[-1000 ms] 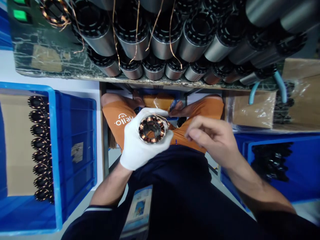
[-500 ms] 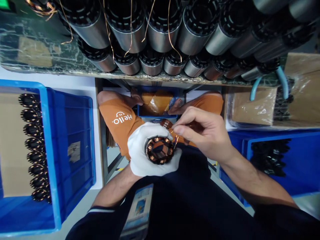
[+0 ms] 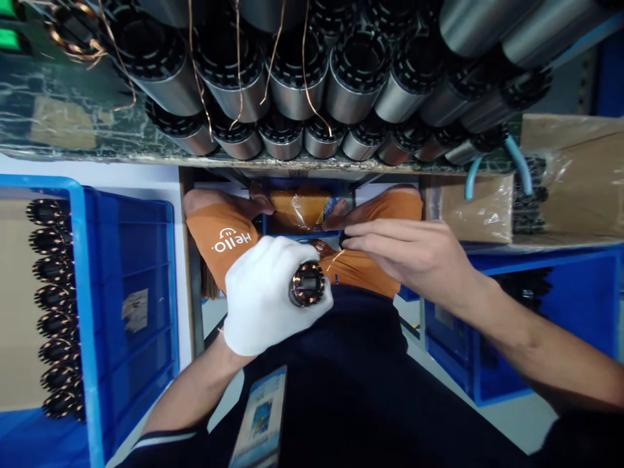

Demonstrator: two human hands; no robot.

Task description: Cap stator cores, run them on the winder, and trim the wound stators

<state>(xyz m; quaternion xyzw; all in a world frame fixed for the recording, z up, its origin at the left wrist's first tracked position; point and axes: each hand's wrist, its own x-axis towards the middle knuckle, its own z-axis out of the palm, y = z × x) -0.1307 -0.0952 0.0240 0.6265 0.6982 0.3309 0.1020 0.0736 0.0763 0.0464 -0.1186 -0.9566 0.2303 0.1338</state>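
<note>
My left hand (image 3: pixel 268 299), in a white glove, is wrapped round a motor stator (image 3: pixel 307 284) in front of my lap. The stator's open end faces up, with copper windings round its black rim. Fine copper wire ends (image 3: pixel 335 260) stick up beside it, toward my other hand. My bare right hand (image 3: pixel 414 250) hovers to the right of the stator, its fingers stretched to the left and pressed together at the tips. Whatever lies between those fingertips is too small to make out.
Metal cylinders with black slotted tops (image 3: pixel 351 84) crowd the bench, copper wires hanging over some. Wound stators (image 3: pixel 53 296) line a blue crate (image 3: pixel 90 312) at left. Light-blue plier handles (image 3: pixel 517 166) jut over the bench edge at right, above a cardboard box (image 3: pixel 565 188) and another blue crate (image 3: pixel 478 364).
My left hand has turned, so more of the glove's back shows and the stator's end looks smaller. My right hand has moved a little right, its fingers straighter. The whole view has shifted slightly.
</note>
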